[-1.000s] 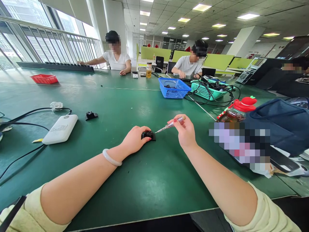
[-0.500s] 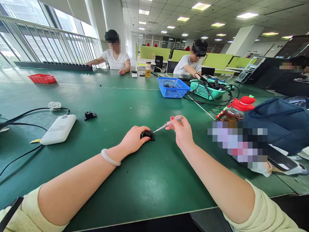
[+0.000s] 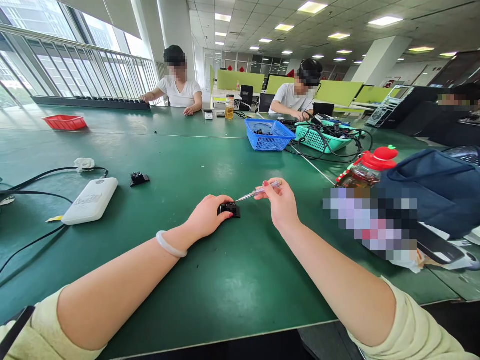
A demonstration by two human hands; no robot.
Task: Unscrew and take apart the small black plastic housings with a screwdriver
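My left hand (image 3: pixel 207 217) grips a small black plastic part (image 3: pixel 231 210) and holds it down on the green table, thumb along its near side and fingers behind it. Between the thumb and fingers of my right hand (image 3: pixel 280 202) is a thin screwdriver (image 3: pixel 258 191) with a clear handle. It slants down to the left, its tip at the top of the black part; whether it touches I cannot tell. A similar black part (image 3: pixel 139 179) lies apart on the table to the left.
A white power bank (image 3: pixel 90 201) with black cables lies left. Farther back are a red tray (image 3: pixel 65 122), a blue basket (image 3: pixel 269 137) and a green basket (image 3: pixel 318 140) with cables. A red-lidded bottle (image 3: pixel 369 167) and dark blue bag (image 3: pixel 431 190) stand right. Two people sit opposite.
The screwdriver tip has shifted slightly left over the black part, with my right hand moving a little the same way. My left hand stays in place.
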